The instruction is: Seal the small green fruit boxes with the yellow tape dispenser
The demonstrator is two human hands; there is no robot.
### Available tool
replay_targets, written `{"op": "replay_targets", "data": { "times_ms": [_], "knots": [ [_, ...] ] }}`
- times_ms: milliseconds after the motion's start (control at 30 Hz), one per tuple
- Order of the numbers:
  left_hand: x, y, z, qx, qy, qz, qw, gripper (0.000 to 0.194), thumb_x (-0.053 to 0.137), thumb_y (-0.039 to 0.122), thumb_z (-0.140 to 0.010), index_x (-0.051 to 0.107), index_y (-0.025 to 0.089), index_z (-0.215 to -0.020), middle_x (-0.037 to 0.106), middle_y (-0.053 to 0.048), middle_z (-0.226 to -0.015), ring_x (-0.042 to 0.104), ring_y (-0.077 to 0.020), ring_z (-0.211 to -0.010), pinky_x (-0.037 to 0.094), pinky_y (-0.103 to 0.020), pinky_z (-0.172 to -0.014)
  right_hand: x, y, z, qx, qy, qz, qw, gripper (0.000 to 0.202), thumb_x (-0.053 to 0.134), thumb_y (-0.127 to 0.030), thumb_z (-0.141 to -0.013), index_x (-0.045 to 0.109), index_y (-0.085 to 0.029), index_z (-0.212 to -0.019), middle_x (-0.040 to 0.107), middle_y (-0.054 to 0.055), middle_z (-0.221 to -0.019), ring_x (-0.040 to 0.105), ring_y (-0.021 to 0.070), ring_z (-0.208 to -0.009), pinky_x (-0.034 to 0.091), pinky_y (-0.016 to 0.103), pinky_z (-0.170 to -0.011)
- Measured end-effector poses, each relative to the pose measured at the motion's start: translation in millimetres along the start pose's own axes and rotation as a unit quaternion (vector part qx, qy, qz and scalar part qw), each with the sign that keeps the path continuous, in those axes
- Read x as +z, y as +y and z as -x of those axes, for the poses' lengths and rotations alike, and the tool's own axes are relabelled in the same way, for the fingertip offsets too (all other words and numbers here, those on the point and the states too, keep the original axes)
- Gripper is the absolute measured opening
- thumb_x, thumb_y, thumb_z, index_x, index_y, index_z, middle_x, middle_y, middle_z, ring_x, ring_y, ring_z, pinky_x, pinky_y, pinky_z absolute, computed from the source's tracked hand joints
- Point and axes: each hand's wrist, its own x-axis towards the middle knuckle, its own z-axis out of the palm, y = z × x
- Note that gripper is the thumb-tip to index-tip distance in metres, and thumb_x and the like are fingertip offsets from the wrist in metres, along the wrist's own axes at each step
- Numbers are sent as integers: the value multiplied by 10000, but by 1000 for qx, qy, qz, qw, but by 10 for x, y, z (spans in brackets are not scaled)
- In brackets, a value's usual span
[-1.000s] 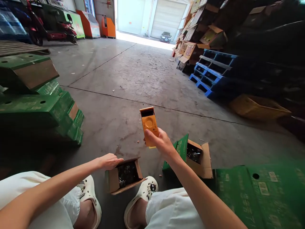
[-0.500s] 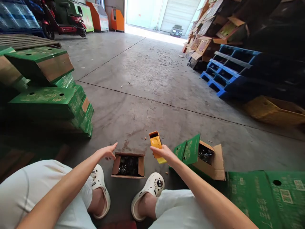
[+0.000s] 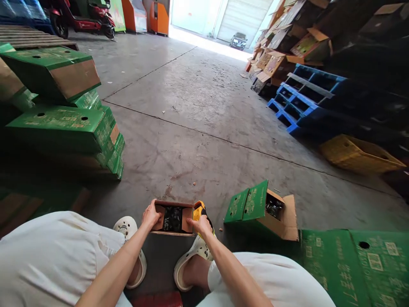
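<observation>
Between my feet an open cardboard box (image 3: 173, 233) holds something wrapped in shiny black plastic (image 3: 173, 219). My left hand (image 3: 151, 215) is closed on the box's left end, with the thumb at the inner flap. At the opposite end my right hand (image 3: 202, 225) grips a yellow-and-black handheld tool (image 3: 198, 212), whose exact kind I cannot make out. Its thumb reaches over the right flap, and the tool sits against the box's right end. Some right fingers are hidden.
To my right stands an open green box (image 3: 252, 204) with black plastic inside, beside a closed green box (image 3: 338, 260). Green boxes (image 3: 64, 123) are stacked at left. Blue pallets (image 3: 300, 100), a yellow crate (image 3: 361, 155) and a cardboard pile lie right. A red scooter (image 3: 86, 21) stands behind.
My left hand has come down from beside the box and grasped its left end. My right hand has moved left and down with the yellow-and-black tool to the box's right end.
</observation>
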Motion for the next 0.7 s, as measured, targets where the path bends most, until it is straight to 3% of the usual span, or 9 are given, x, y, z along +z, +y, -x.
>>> {"op": "replay_targets", "data": {
  "times_ms": [100, 200, 333, 433, 567, 700],
  "knots": [
    [1, 57, 0, -14, 21, -20, 999, 665, 704, 170, -778, 475, 222, -1400, 659, -167, -1412, 653, -344, -1314, 522, -386, -1011, 70, -27, -10, -21, 0, 34, 999, 743, 761, -622, -861, 524, -101, -1335, 708, 261, -1317, 661, 354, -1315, 447, 448, -1083],
    [-55, 111, -7, -54, -18, 70, 996, 671, 756, 201, -752, 470, 235, -1358, 658, -165, -1412, 662, -338, -1300, 539, -373, -957, 89, -27, -54, -31, -10, 42, 999, 736, 752, -637, -865, 517, -109, -1321, 704, 263, -1318, 660, 353, -1315, 437, 451, -1077],
    [-180, 178, -37, -76, -106, 200, 971, 490, 621, 558, -923, 499, 297, -1319, 713, -91, -1343, 776, -254, -1056, 575, -324, -778, 78, -8, -118, -31, -14, 39, 999, 759, 763, -652, -846, 521, -120, -1330, 686, 266, -1360, 644, 358, -1336, 451, 444, -1069],
    [-206, 243, -38, -115, -100, 247, 957, 529, 431, 708, -968, 529, 310, -1302, 688, -85, -1388, 797, -250, -977, 574, -336, -714, 73, 1, -130, -38, -13, 43, 998, 758, 776, -630, -841, 522, -109, -1330, 693, 275, -1349, 648, 360, -1330, 443, 447, -1083],
    [-200, 289, -33, -131, -82, 235, 960, 504, 468, 630, -975, 524, 287, -1339, 721, -95, -1323, 793, -275, -1010, 566, -340, -701, 85, 14, -120, -46, -10, 45, 998, 784, 797, -625, -822, 526, -96, -1333, 697, 280, -1337, 650, 359, -1329, 439, 442, -1091],
    [-299, 226, -59, -110, -58, 198, 972, 644, 691, 505, -896, 487, 217, -1435, 626, -176, -1483, 687, -318, -1260, 565, -325, -809, 99, 42, -131, -37, -13, 46, 998, 805, 800, -644, -810, 533, -108, -1349, 688, 268, -1368, 640, 363, -1342, 442, 450, -1099]
  ]
}}
